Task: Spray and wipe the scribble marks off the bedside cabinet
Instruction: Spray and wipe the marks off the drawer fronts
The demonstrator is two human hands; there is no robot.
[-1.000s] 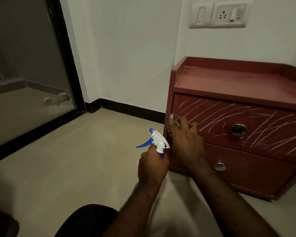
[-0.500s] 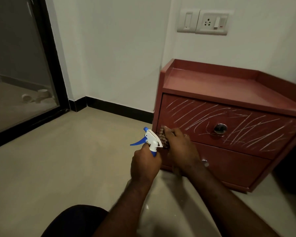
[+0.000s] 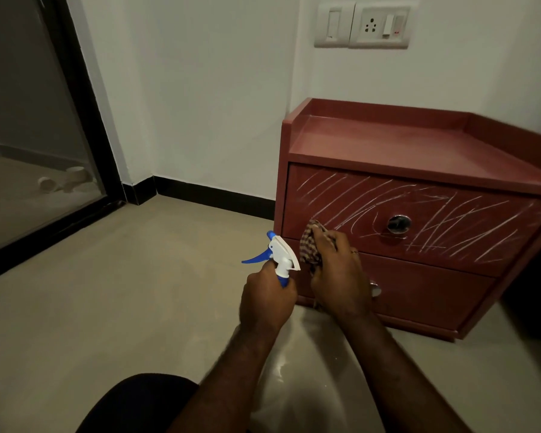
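Far left: glass door [image 3: 38, 151] in a black frame, with white pipe fittings [image 3: 66, 182] on the ground behind the pane. Beige floor [image 3: 122, 292]; black skirting [image 3: 210, 196] along the white wall. Bottom centre: dark-clothed knee [image 3: 138, 404]. Left hand [image 3: 267, 303] has its fingers curled tight around the neck of the spray bottle [image 3: 281, 257]. White head and blue trigger show above the fist, bottle body is hidden, and the nozzle tip points up-left, away from the cabinet. Just beside it, right hand [image 3: 338, 276], with a ring on one finger, has its fingers bunched and clamped on a checked cloth [image 3: 310, 248]. The cloth is pressed on the lower-left corner of the top drawer front. Red-brown bedside cabinet [image 3: 388, 135] stands on the floor against the wall. White scribble marks [image 3: 434, 220] cover most of the top drawer front around its round metal knob [image 3: 398, 224]. The lower drawer knob [image 3: 374, 289] is partly hidden behind the right hand. Switch and socket plate [image 3: 363, 25] on the wall above.
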